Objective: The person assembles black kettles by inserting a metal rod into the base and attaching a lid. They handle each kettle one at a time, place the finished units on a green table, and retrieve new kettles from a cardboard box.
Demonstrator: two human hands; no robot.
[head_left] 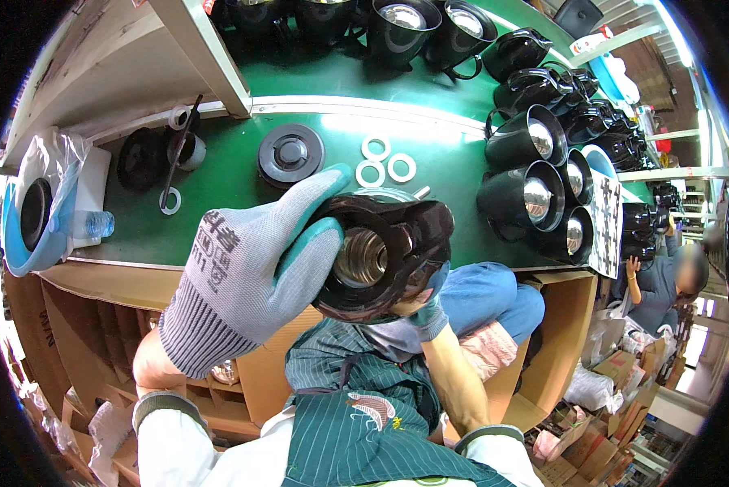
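Note:
A glossy black jug (419, 243) is tilted with its round mouth toward me, and its shiny metal inside shows. My left hand (247, 252), in a grey glove with teal fingertips, closes on the left side of its rim. My right hand (431, 312), also gloved, grips the jug low on the right; most of its fingers are hidden behind the jug. Just beyond, on the green table (226, 174), lie a black round lid (291, 156) and three white rings (370, 173).
Black jugs (535, 203) crowd the table's right side, and more stand along the back. At left are a blue basin (23, 243) with a plastic bag, a thin dark rod (182, 150) and another white ring (169, 200). Open cardboard boxes (275, 349) sit below. A person (664, 280) is at far right.

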